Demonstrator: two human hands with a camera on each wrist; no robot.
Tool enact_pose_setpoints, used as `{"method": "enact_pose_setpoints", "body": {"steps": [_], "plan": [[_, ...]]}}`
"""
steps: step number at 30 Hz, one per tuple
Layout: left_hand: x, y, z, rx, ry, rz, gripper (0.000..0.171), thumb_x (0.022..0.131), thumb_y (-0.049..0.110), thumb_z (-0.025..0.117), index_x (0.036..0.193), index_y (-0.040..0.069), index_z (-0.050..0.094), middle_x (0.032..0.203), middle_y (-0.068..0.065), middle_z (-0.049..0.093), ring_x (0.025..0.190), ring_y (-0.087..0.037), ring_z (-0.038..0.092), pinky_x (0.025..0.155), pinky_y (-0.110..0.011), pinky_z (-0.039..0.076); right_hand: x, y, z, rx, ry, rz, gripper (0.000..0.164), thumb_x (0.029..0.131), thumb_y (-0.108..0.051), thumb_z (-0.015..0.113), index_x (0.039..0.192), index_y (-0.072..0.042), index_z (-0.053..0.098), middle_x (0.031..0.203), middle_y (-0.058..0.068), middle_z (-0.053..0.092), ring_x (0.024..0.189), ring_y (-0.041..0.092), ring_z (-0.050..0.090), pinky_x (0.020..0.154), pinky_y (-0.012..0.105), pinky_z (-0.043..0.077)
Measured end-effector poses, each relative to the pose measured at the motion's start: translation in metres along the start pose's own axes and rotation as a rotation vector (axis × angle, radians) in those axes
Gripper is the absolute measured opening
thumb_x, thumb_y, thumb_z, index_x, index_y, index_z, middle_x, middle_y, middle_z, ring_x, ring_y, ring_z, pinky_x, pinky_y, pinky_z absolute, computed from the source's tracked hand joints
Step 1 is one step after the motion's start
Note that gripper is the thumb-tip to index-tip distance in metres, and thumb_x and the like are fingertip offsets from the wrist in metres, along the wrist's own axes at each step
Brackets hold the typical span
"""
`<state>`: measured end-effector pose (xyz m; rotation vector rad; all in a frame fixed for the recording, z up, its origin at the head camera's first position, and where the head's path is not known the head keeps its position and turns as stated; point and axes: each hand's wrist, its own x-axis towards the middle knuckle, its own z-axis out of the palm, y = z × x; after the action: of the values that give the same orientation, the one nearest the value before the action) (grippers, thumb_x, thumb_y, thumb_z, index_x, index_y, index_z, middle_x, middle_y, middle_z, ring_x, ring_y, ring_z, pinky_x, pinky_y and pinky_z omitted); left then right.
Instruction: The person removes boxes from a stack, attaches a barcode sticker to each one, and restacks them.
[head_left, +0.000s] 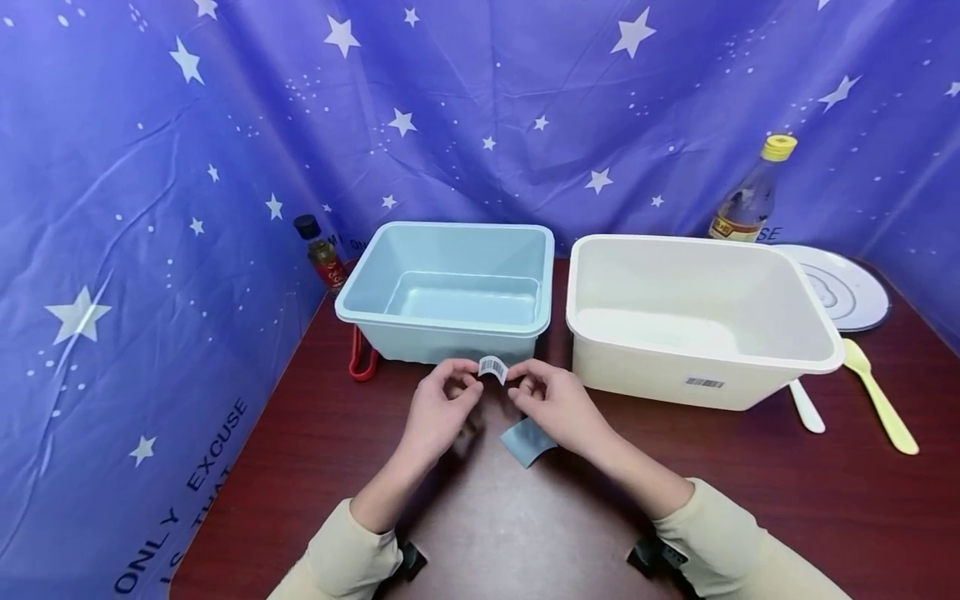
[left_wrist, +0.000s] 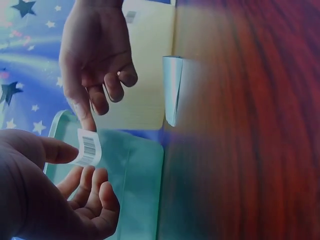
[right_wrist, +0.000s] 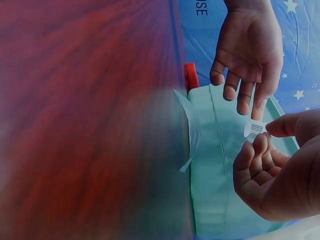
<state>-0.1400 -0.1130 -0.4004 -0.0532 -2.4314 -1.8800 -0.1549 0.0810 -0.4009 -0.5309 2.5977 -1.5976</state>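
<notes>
A small white barcode sticker (head_left: 492, 368) bows upward between both hands, just in front of the light blue plastic bin (head_left: 446, 339). My left hand (head_left: 438, 408) holds its left end at the fingertips, and my right hand (head_left: 558, 408) has the right end the same way. In the left wrist view the sticker (left_wrist: 89, 148) shows its printed bars, with the remaining fingers of both hands loosely bent below it. On the table under the right hand lies a curled blue-grey piece of sheet (head_left: 527, 442).
Right of the blue bin stands a cream bin (head_left: 645, 371) with its own barcode label. A red-handled item (head_left: 363, 367), a small dark-capped bottle (head_left: 324, 258), a yellow-capped bottle (head_left: 750, 196), a white lid (head_left: 851, 287), a yellow spoon (head_left: 885, 404) and a white handle (head_left: 807, 408) surround the bins.
</notes>
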Motion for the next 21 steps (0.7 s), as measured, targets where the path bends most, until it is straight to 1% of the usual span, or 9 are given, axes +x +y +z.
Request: {"method": "enact_pose_setpoints", "body": {"steps": [6, 11, 15, 18, 21], "plan": [[0.003, -0.002, -0.007, 0.001, 0.056, -0.016, 0.024, 0.091, 0.0, 0.068, 0.114, 0.006, 0.068, 0.092, -0.007, 0.064, 0.065, -0.014, 0.053, 0.046, -0.025, 0.043, 0.011, -0.005, 0.01, 0.007, -0.029, -0.027, 0.023, 0.092, -0.006, 0.068, 0.115, -0.003, 0.067, 0.074, -0.003, 0.059, 0.058, 0.011, 0.051, 0.056, 0.024, 0.042], [0.008, -0.006, -0.011, -0.004, 0.096, -0.034, 0.024, 0.091, 0.001, 0.066, 0.115, 0.006, 0.066, 0.094, -0.005, 0.064, 0.067, -0.014, 0.054, 0.048, -0.025, 0.044, 0.02, -0.009, 0.017, 0.006, -0.042, -0.017, 0.029, 0.092, -0.007, 0.069, 0.12, -0.002, 0.065, 0.074, -0.003, 0.059, 0.058, 0.01, 0.05, 0.058, 0.024, 0.043], [0.01, -0.01, -0.014, -0.002, 0.114, -0.042, 0.026, 0.092, 0.002, 0.065, 0.118, 0.006, 0.065, 0.095, -0.005, 0.063, 0.066, -0.014, 0.053, 0.049, -0.025, 0.043, 0.025, -0.01, 0.022, 0.013, -0.058, -0.004, 0.036, 0.093, -0.008, 0.068, 0.127, -0.002, 0.062, 0.076, -0.003, 0.059, 0.059, 0.01, 0.051, 0.058, 0.025, 0.043], [0.011, -0.012, -0.016, -0.002, 0.117, -0.043, 0.031, 0.092, 0.002, 0.064, 0.122, 0.007, 0.065, 0.094, -0.004, 0.063, 0.064, -0.012, 0.051, 0.049, -0.025, 0.042, 0.027, -0.01, 0.024, 0.054, -0.084, 0.021, 0.041, 0.094, -0.008, 0.067, 0.134, -0.002, 0.058, 0.076, -0.002, 0.06, 0.057, 0.011, 0.052, 0.056, 0.026, 0.044], [0.012, -0.012, -0.018, 0.006, 0.117, -0.047, 0.035, 0.092, 0.002, 0.063, 0.127, 0.008, 0.065, 0.093, -0.003, 0.062, 0.061, -0.011, 0.049, 0.048, -0.025, 0.042, 0.027, -0.008, 0.024, 0.129, -0.11, 0.062, 0.044, 0.095, -0.007, 0.066, 0.137, -0.002, 0.055, 0.076, 0.005, 0.061, 0.055, 0.013, 0.052, 0.054, 0.028, 0.045]]}}
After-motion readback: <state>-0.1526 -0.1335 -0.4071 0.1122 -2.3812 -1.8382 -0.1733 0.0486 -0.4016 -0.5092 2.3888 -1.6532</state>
